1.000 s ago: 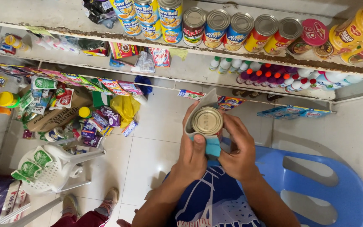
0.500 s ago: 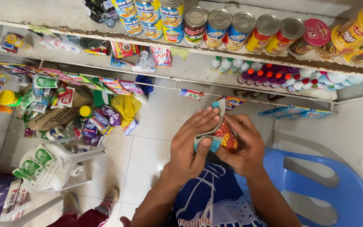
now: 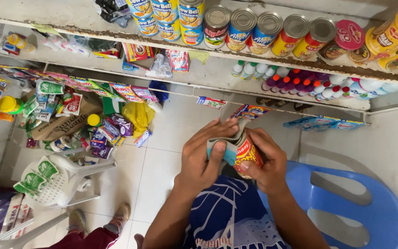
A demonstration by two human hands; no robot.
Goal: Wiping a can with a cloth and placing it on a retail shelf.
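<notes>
A row of round metal tins [image 3: 254,27] with blue, yellow and red labels is lined along the top wooden shelf [image 3: 93,20], their silver lids turned upward; a pink-lidded jar [image 3: 346,37] and yellow plastic jars [image 3: 392,34] are set at its right end. On the shelf below, small bottles with white, red and purple caps [image 3: 300,83] are packed close together, and flat red and white sachets [image 3: 162,57] are laid to their left. Strips of bright sachets [image 3: 93,87] are hung along the lower shelf edge. On the tiled floor at left, a brown cardboard box [image 3: 54,124], a yellow plastic bag [image 3: 137,115] and loose coloured packets [image 3: 111,131] are heaped beside a white plastic chair [image 3: 61,180]. A blue plastic chair [image 3: 355,207] is seen at lower right.

A small tin with a red and yellow label [image 3: 248,154] is held in front of the chest, above the blue shirt. The right hand [image 3: 266,163] is curled closed around the tin's side. A folded grey and teal cloth [image 3: 224,147] is pressed against the tin by the left hand [image 3: 206,157], its fingers bent over the cloth and its thumb laid across the front.
</notes>
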